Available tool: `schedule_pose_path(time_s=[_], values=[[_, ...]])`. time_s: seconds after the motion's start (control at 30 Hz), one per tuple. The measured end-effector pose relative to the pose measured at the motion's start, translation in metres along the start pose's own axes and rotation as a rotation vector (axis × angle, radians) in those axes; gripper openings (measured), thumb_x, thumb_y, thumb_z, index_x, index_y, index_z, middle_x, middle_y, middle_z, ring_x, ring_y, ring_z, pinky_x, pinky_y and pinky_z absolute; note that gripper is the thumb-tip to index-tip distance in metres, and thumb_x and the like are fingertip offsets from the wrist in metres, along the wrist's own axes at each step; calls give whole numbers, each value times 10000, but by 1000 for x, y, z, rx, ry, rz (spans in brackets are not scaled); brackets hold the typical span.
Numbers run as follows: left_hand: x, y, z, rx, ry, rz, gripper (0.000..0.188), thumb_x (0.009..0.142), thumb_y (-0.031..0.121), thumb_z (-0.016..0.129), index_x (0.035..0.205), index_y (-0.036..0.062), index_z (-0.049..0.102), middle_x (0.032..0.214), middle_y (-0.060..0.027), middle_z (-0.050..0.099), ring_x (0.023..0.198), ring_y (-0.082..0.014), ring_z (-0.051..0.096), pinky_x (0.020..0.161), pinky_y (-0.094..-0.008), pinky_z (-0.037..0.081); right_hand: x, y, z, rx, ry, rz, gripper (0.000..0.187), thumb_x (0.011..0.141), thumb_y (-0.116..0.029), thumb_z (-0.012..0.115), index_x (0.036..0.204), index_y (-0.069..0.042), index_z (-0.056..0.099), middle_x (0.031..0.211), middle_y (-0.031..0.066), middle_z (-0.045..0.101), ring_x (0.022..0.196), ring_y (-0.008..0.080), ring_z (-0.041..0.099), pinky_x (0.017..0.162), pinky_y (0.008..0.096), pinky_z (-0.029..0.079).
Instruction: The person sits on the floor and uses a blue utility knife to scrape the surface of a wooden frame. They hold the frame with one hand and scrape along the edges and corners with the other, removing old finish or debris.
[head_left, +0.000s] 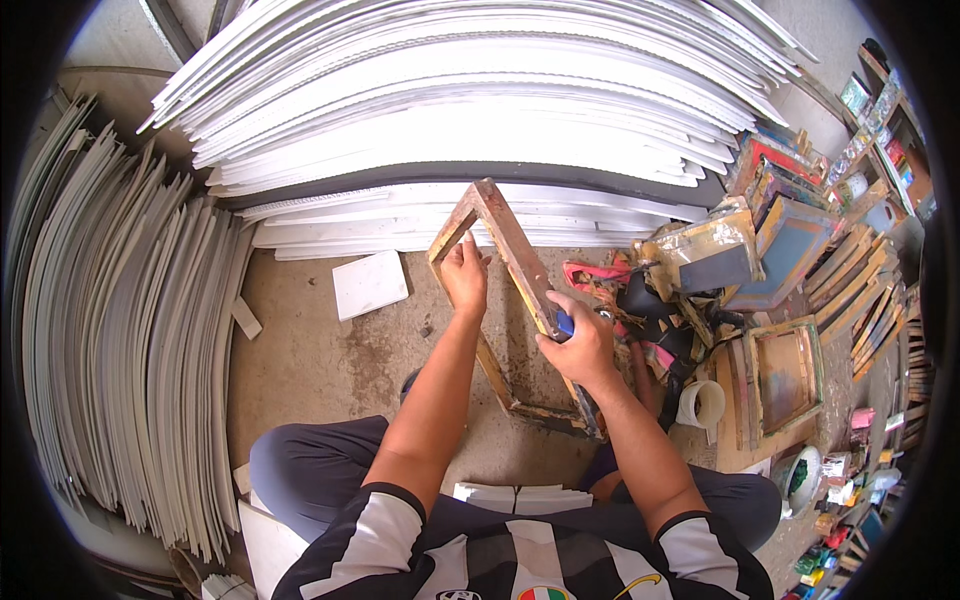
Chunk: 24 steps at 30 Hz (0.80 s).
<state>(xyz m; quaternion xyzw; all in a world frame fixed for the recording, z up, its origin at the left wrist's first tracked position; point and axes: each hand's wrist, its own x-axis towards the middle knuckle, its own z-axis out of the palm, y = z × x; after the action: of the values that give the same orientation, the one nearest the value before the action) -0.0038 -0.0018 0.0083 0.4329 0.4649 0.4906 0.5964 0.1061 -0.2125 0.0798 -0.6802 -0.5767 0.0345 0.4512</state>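
A bare wooden frame, worn and stained with old paint, is held up tilted in front of me, its opening see-through. My left hand grips its far left side, with the index finger pointing up along the wood. At the right-hand bar, my right hand is closed round a small blue object pressed near the wood. Fingers hide most of that object, so its kind does not show. The frame's near corner hangs low by my right forearm.
Large stacks of white sheets stand ahead, and grey sheets at the left. A white square piece lies on the floor. To the right are old frames, a white cup, dark rags and a bowl.
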Motion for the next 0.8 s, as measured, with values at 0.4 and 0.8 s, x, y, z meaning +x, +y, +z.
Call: schedule_pose_path(time_s=[0.4,0.8], values=[[-11,44,19,-317,8,122,364,1052,335,611,977,-18,658,778,-15,620,715,-119,610,660,-270,520,3,0,5,18,13,-9,606,678,-116,826,1261,-94,659,980,143,722,843,326,726,739,426,589],[0,22,18,-150,-90,89,439,1087,455,494,916,64,599,712,27,501,647,-72,491,573,-273,411,2,-5,2,28,5,1,600,687,-124,821,1264,-107,658,983,136,723,854,324,724,744,430,585]])
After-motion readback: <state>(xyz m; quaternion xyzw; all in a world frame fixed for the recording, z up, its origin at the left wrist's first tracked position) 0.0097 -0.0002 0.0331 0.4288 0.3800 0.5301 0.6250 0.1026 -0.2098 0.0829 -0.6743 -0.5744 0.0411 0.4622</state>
